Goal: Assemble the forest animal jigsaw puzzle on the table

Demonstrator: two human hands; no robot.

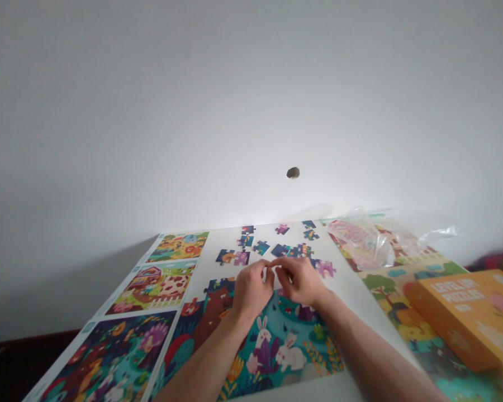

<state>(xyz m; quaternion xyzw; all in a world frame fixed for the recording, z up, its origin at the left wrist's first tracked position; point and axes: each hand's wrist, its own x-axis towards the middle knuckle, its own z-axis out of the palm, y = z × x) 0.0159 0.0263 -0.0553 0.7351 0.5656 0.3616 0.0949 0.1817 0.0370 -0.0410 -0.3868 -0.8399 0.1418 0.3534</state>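
Observation:
My left hand [255,282] and my right hand [297,276] meet fingertip to fingertip above the top edge of a partly joined puzzle [276,354] showing rabbits, a bear and plants. Both hands have their fingers pinched; whatever may be between them is hidden. Beyond the hands lie loose pieces, among them a small blue piece [261,248], a pink-purple piece [282,229] and a joined pair [233,257] with orange and purple. A purple piece [326,268] rests just beyond my right wrist.
Picture sheets, one with a farm scene [155,285], line the table's left side. At right, an orange puzzle box [469,312] lies on a colourful sheet [385,290], with clear plastic bags [364,240] behind it. A white wall [193,123] with a hole rises behind the table.

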